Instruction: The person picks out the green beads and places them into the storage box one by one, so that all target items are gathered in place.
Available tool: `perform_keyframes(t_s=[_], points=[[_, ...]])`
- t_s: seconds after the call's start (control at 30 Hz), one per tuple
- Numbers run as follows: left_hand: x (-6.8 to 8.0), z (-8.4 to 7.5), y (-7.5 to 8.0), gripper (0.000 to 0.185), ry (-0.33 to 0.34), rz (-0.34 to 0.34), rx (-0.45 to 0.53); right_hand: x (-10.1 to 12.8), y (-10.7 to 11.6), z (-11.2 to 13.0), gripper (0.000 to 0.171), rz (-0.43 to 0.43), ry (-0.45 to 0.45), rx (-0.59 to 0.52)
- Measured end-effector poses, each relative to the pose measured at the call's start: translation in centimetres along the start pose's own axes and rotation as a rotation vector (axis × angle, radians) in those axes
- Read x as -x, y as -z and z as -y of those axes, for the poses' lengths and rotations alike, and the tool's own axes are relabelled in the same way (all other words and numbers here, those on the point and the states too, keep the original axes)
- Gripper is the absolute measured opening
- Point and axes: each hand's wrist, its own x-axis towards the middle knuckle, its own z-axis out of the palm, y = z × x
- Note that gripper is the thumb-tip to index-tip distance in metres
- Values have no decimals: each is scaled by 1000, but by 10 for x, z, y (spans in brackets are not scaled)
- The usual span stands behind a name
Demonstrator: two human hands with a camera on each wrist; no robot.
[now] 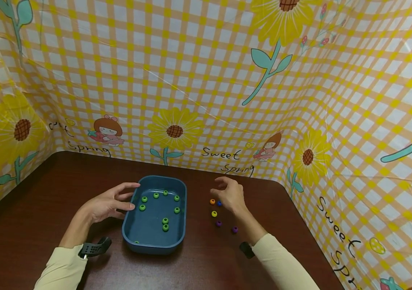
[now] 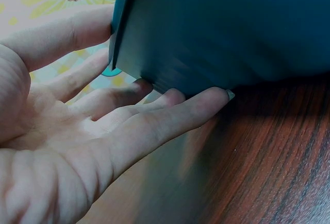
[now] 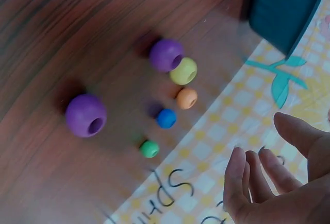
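Note:
My left hand (image 1: 106, 204) rests its fingertips along the left side of a blue bin (image 1: 154, 249). In the left wrist view its fingers (image 2: 154, 116) stretch out straight against the wall of the bin. Several green beads (image 1: 165, 221) lie on the bin's floor. Over the table to the right of the bin hovers my right hand (image 1: 229, 194), fingers loosely bent and nothing between them. Below and around it lie an orange bead (image 1: 212, 201), a blue bead (image 1: 219, 204), a yellow bead (image 1: 214, 214) and two purple beads (image 3: 86, 116). One green bead (image 3: 149, 149), hidden in the head view, shows on the table.
The dark wooden table (image 1: 206, 266) carries the bin and loose beads. A checked cloth (image 1: 198, 80) printed with sunflowers hangs as a wall behind the table and along both sides. Black bands (image 1: 96, 247) are on both wrists.

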Motion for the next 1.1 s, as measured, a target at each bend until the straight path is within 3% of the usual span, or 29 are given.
perform_keyframes(t_s=[0.53, 1.1], points=[[0, 0, 0, 80, 2, -5, -3, -12, 7, -38, 39, -29, -71, 5], [0, 0, 0, 81, 7, -12, 12, -11, 0, -70, 37, 6, -117, 107]])
